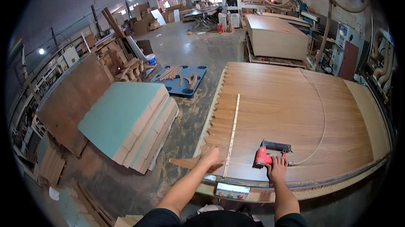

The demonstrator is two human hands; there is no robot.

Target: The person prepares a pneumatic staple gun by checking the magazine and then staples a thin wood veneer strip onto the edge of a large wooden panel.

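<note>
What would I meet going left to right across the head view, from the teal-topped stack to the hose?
Teal-topped stack, left hand, pale strip, red nail gun in the right hand, hose.

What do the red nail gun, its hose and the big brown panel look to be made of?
Nail gun: probably metal, painted or coated; its red body is smooth and evenly coloured.
Hose: likely plastic or rubber; pale, bending in one long curve.
Brown panel: apparently wood-based, with visible grain and a slight sheen; veneer or laminate, unclear.
</note>
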